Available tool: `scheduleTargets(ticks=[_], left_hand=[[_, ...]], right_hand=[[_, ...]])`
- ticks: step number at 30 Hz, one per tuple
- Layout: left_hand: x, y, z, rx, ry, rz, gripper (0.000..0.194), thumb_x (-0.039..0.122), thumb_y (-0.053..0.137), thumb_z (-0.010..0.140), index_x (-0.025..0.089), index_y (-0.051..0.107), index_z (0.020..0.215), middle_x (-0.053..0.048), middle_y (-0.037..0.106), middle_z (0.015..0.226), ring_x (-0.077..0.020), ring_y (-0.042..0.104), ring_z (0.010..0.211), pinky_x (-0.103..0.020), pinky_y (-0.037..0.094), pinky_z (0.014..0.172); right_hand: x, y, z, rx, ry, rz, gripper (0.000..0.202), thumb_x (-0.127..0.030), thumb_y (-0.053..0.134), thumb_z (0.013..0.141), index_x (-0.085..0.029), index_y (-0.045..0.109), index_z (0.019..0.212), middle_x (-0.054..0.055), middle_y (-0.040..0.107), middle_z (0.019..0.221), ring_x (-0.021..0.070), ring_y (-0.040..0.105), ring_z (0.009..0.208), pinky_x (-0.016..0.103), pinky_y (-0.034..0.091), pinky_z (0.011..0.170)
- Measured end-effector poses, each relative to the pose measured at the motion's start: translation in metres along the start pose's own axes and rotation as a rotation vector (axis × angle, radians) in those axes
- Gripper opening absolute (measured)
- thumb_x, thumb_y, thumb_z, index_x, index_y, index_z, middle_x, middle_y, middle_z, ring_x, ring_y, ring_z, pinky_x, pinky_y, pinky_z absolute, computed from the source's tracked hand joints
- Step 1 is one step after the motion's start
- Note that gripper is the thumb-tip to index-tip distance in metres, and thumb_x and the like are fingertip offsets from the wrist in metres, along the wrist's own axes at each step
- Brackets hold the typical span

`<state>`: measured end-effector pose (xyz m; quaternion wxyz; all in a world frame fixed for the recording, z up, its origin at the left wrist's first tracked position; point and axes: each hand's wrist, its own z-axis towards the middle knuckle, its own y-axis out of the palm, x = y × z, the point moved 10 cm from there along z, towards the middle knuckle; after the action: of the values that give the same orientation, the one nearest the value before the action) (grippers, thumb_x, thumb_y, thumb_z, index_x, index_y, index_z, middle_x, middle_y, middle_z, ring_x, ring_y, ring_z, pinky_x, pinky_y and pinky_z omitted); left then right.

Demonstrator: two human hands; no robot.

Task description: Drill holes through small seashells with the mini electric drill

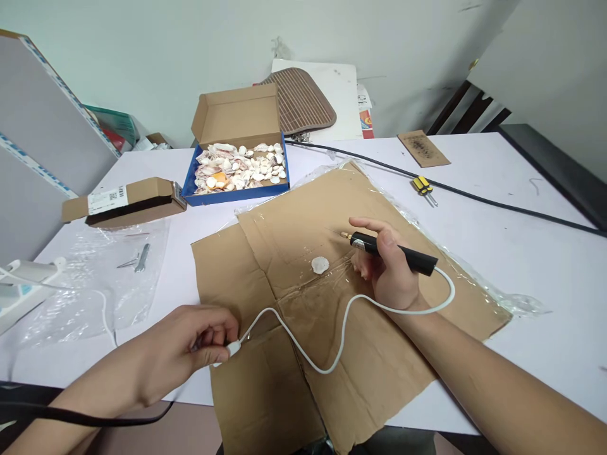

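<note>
While the left hand (pixel 203 341) pinches a white connector (pixel 233 349) at the left edge of the cardboard sheet (pixel 246 392) | pale disc (pixel 320 265) lies unheld mid-sheet | right hand (pixel 393 278) grips black pen drill (pixel 417 260) above sheet's right half | loose disc might skid if knocked, slack cable (pixel 342 332) tug if snagged | carton label (pixel 108 200) left of sheet: unreadable

Handheld tool (pixel 415 258): smooth black plastic | tip (pixel 346 235): brass-like, shiny metal | cord (pixel 325 371): smooth, plastic-looking | cardboard sheet (pixel 310 316): matt, creased | shell piece (pixel 320 265): rough-looking | bag (pixel 88 278): glossy clear plastic
</note>
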<state>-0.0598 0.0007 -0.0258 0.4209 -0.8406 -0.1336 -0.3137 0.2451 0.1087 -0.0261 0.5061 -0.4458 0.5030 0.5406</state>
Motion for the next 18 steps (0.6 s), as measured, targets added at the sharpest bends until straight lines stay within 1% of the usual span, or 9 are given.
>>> scheduleTargets(ticks=[3,8,10,12,13,14,16,17,18], left_hand=[[0.006,0.000,0.001,-0.009,0.026,-0.005,0.011,0.026,0.065,0.095,0.024,0.074,0.088,0.002,0.068,0.075,-0.0155,0.058,0.065,-0.025,0.044,0.058],[0.002,0.002,0.004,-0.055,-0.048,0.011,0.010,0.027,0.068,0.093,0.025,0.076,0.087,0.002,0.068,0.072,-0.0160,0.059,0.064,-0.025,0.045,0.058],[0.003,-0.003,0.005,-0.093,-0.077,-0.014,0.008,0.028,0.071,0.090,0.026,0.077,0.086,0.003,0.071,0.072,-0.0164,0.063,0.065,-0.025,0.046,0.059],[0.010,-0.016,0.009,-0.111,-0.085,-0.036,0.006,0.032,0.076,0.089,0.027,0.079,0.087,0.003,0.074,0.072,-0.0164,0.065,0.064,-0.024,0.048,0.058],[0.018,-0.025,0.013,-0.094,-0.074,-0.029,0.008,0.036,0.077,0.089,0.028,0.080,0.090,0.004,0.075,0.071,-0.0164,0.065,0.062,-0.025,0.047,0.057],[0.030,-0.039,0.019,-0.032,-0.040,-0.003,0.013,0.040,0.077,0.091,0.029,0.081,0.092,0.004,0.074,0.070,-0.0165,0.064,0.060,-0.025,0.046,0.054],[0.063,-0.058,0.035,0.078,0.089,0.097,0.027,0.052,0.070,0.100,0.029,0.082,0.096,0.002,0.073,0.070,-0.0177,0.063,0.060,-0.027,0.046,0.053],[0.080,-0.063,0.045,0.139,0.153,0.149,0.030,0.054,0.067,0.103,0.029,0.083,0.100,0.001,0.075,0.075,-0.0187,0.065,0.063,-0.028,0.049,0.056],[0.098,-0.066,0.054,0.230,0.230,0.197,0.030,0.053,0.067,0.104,0.028,0.083,0.103,-0.001,0.078,0.083,-0.0204,0.069,0.071,-0.030,0.054,0.063]], right_hand=[[-0.002,0.002,0.000,-0.002,-0.012,0.011,0.066,-0.083,0.061,0.096,-0.024,0.078,0.123,-0.007,0.050,0.050,0.0172,0.042,0.047,0.036,0.034,0.055],[-0.004,0.006,0.001,-0.026,-0.034,0.020,0.066,-0.083,0.062,0.096,-0.024,0.077,0.121,-0.005,0.056,0.055,0.0182,0.049,0.052,0.035,0.036,0.055],[-0.002,0.006,0.001,-0.019,-0.002,0.038,0.065,-0.081,0.066,0.095,-0.023,0.075,0.121,-0.005,0.059,0.058,0.0174,0.050,0.051,0.034,0.035,0.052],[-0.001,0.007,0.001,-0.018,0.036,0.053,0.063,-0.078,0.070,0.092,-0.022,0.072,0.121,-0.005,0.062,0.061,0.0155,0.050,0.049,0.032,0.034,0.049],[-0.001,0.009,0.002,-0.023,0.050,0.053,0.063,-0.076,0.072,0.091,-0.022,0.071,0.121,-0.005,0.062,0.062,0.0146,0.050,0.048,0.031,0.034,0.049],[-0.002,0.010,0.002,-0.028,0.055,0.051,0.062,-0.074,0.074,0.091,-0.021,0.069,0.122,-0.006,0.062,0.063,0.0139,0.049,0.047,0.030,0.034,0.049],[-0.005,0.011,0.003,-0.030,0.043,0.041,0.058,-0.068,0.076,0.091,-0.020,0.066,0.123,-0.008,0.060,0.061,0.0136,0.049,0.048,0.030,0.036,0.050],[-0.007,0.011,0.003,-0.027,0.031,0.033,0.055,-0.064,0.076,0.091,-0.020,0.065,0.123,-0.008,0.059,0.060,0.0137,0.049,0.048,0.030,0.037,0.050],[-0.008,0.011,0.003,-0.022,0.019,0.027,0.052,-0.060,0.076,0.092,-0.020,0.064,0.123,-0.009,0.058,0.059,0.0138,0.049,0.048,0.030,0.038,0.051]])
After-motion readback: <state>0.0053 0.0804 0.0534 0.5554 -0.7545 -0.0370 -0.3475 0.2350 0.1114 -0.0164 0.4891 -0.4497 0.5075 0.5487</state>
